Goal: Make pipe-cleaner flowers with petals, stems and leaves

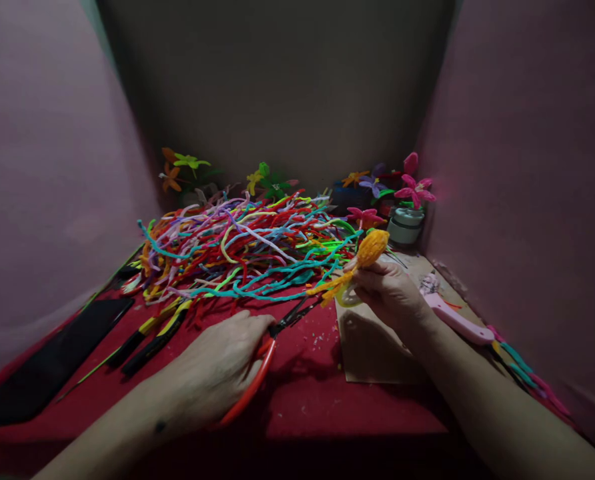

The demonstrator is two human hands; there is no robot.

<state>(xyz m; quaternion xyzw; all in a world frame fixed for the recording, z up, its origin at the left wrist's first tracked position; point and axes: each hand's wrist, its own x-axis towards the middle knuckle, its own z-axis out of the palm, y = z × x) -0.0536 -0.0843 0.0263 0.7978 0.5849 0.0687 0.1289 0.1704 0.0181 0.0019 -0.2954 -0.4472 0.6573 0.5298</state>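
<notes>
My left hand [227,363] is wrapped round the red handles of a pair of pliers or cutters [265,370], whose dark jaws point up and right. Between the fingers of my right hand [390,290] is an orange fuzzy bud [372,248], its bulb upright above the fingertips. Loose orange ends [327,289] stick out to the left from my grip, close to the tool's tips. Whether the jaws touch them I cannot tell. A pale yellow ring shape shows just under my right fingers.
A large heap of coloured pipe cleaners [237,247] lies behind my hands. Yellow-black pliers [157,337] and a black flat object [52,360] are at left. A brown board [372,347], pink glue gun [457,320] and grey-green jar [405,227] are at right. Fuzzy flowers stand behind.
</notes>
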